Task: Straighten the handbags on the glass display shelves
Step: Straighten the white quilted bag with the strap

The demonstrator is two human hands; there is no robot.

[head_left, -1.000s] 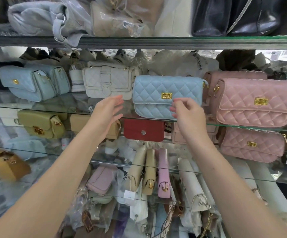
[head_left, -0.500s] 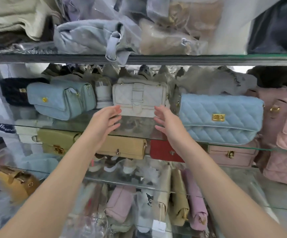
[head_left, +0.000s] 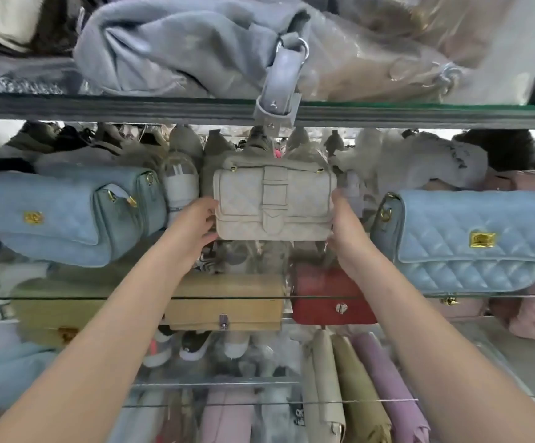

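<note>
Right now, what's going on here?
A person is tidying handbags on glass display shelves. Their left grip holds the left end of a cream quilted bag, and their right grip holds its right end. The bag sits squarely facing out between two light blue quilted bags, one to its left and one to its right. Whether it rests on the glass or is lifted is unclear.
</note>
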